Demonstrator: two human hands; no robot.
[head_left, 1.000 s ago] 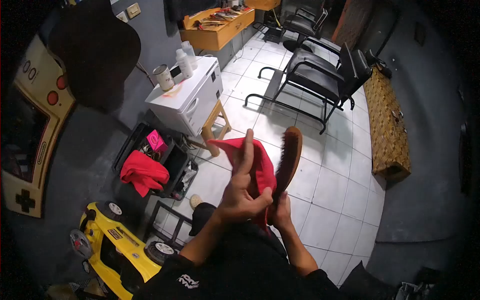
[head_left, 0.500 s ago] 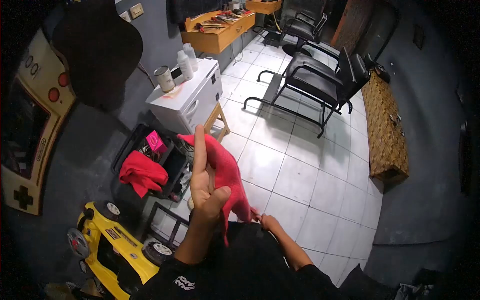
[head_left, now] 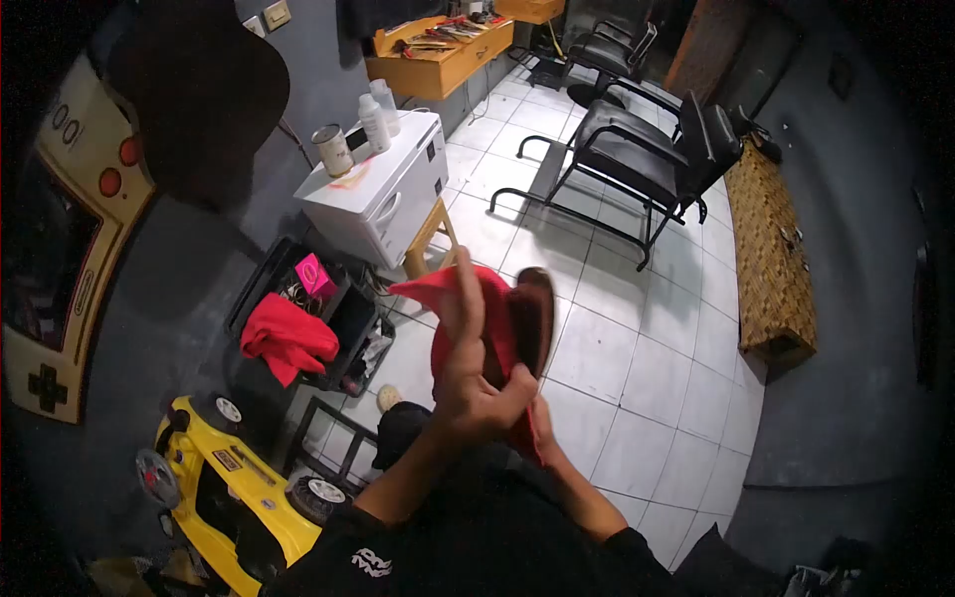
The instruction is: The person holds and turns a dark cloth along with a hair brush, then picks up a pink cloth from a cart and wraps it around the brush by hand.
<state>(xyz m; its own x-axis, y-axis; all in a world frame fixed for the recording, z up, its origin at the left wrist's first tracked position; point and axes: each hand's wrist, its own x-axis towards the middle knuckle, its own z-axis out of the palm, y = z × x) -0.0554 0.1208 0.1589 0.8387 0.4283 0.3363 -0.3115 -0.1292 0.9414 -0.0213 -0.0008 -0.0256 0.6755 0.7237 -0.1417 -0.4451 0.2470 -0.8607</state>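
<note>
A red cloth (head_left: 448, 291) is bunched in my left hand (head_left: 473, 383). That hand's fingers point upward behind and along the fabric, and its thumb presses across the lower part. Beside the cloth stands a brown brush (head_left: 537, 313), its rounded head upright and dark bristles facing the cloth. My right hand (head_left: 545, 438) is closed lower down, below the brush head, with red fabric lying against it. The brush's lower end is hidden by the cloth and my hands.
A black trolley (head_left: 363, 343) holds a second red cloth (head_left: 288, 338) and a pink box (head_left: 314, 277). Nearby are a yellow toy car (head_left: 244, 478) and a white cabinet (head_left: 378, 189) bearing bottles and a can. Black chairs (head_left: 637, 149) stand ahead, with a woven box (head_left: 771, 259) at right.
Both hands have shifted right and come closer together, with the red cloth between them. The brush head has come into sight beside the cloth. My view has tilted slightly.
</note>
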